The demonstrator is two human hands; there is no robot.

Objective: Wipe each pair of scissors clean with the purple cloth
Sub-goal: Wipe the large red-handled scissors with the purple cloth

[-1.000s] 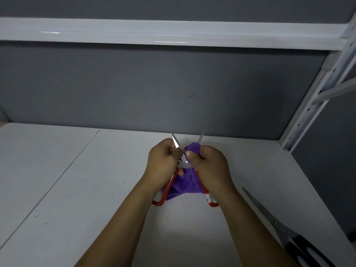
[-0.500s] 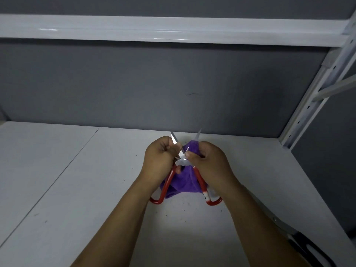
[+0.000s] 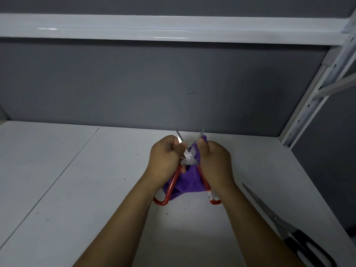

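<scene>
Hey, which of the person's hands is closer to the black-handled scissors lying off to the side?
Right. The right hand, gripping the purple cloth on one blade, is up and left of the black-handled scissors. The left hand is farther left, holding the red-handled scissors.

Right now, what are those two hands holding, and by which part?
The left hand grips the red-handled scissors by one blade near the pivot; the right hand pinches the purple cloth round the other blade.
</scene>
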